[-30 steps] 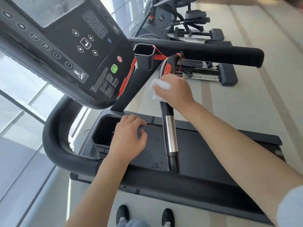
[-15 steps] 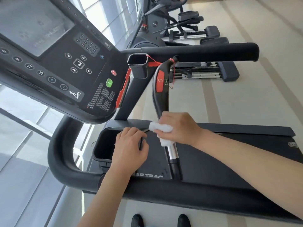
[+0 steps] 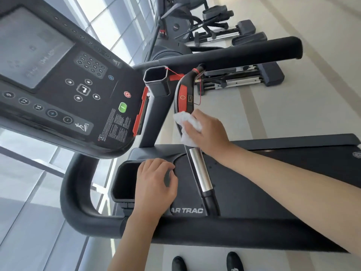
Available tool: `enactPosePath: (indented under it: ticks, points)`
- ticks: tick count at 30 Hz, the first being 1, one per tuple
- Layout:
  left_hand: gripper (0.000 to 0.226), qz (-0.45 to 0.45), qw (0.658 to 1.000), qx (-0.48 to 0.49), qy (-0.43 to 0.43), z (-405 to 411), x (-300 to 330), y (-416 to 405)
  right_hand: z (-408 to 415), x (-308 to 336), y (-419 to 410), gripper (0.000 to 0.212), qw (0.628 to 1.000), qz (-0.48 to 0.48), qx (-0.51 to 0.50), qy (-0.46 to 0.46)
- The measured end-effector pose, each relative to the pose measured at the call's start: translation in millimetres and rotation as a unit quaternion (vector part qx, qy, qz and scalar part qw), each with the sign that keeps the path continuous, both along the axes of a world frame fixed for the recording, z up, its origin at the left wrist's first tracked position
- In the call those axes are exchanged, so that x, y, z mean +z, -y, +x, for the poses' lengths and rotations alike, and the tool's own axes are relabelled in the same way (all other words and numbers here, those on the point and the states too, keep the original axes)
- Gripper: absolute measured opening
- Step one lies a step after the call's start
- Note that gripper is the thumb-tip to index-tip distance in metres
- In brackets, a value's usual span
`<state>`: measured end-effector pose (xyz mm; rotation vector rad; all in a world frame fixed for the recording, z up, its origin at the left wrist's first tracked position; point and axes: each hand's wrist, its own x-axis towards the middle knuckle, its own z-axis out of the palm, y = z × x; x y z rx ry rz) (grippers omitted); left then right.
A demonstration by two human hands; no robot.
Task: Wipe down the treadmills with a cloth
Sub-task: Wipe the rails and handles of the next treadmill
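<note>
A black treadmill fills the view, its console at upper left and a curved handle bar with a silver section running down the middle. My right hand grips a white cloth wrapped round the bar, just below its red button panel. My left hand rests with curled fingers on the edge of the near cup holder, holding nothing else.
A padded side rail crosses the top, and another curves round the lower left. A second cup holder sits by the console. Other machines stand beyond. Windows run along the left. My shoes show at the bottom.
My right hand slid the cloth down the bar to the silver section, then back up to just under the red panel. My left hand stayed on the cup holder.
</note>
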<state>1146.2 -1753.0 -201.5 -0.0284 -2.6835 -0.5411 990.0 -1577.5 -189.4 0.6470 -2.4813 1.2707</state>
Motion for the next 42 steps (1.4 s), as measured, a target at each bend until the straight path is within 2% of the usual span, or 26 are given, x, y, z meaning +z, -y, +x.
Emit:
enactPosePath:
  ticks: [5,7,9,11,15,18,21,27,35,38,42]
  points:
    - [0.024,0.106,0.992,-0.043,0.052,9,12,-40,76,-20,-50,0.029,0.987,0.083,0.122,0.055]
    - [0.024,0.123,0.989,-0.054,0.065,12,12,-47,91,-22,-61,0.035,0.981,0.117,0.137,0.074]
    - [0.029,0.125,0.988,-0.052,0.073,12,11,-48,87,-19,-60,0.032,0.981,0.128,0.128,0.066]
    - [0.042,0.137,0.984,-0.046,0.100,9,10,-47,73,-13,-50,0.026,0.988,0.101,0.103,0.052]
    - [0.070,0.126,0.981,-0.036,0.145,4,10,-48,31,0,-8,0.030,0.997,0.027,0.019,0.068]
    - [0.074,0.129,0.980,-0.031,0.151,4,10,-48,-13,12,20,0.031,0.989,-0.052,-0.057,0.125]
    - [0.073,0.137,0.978,-0.027,0.153,5,11,-49,-42,14,31,0.031,0.982,-0.068,-0.099,0.148]
    - [0.072,0.151,0.976,-0.020,0.156,4,11,-48,-9,5,6,0.029,0.988,-0.032,-0.046,0.141]
    - [0.078,0.178,0.972,-0.043,0.149,4,13,-47,106,-9,-60,0.034,0.957,0.075,0.084,0.268]
    - [0.080,0.190,0.970,-0.043,0.144,4,13,-48,97,-10,-56,0.032,0.962,0.052,0.070,0.259]
    - [0.084,0.189,0.970,-0.034,0.148,3,12,-48,52,-8,-21,0.035,0.973,-0.043,-0.003,0.226]
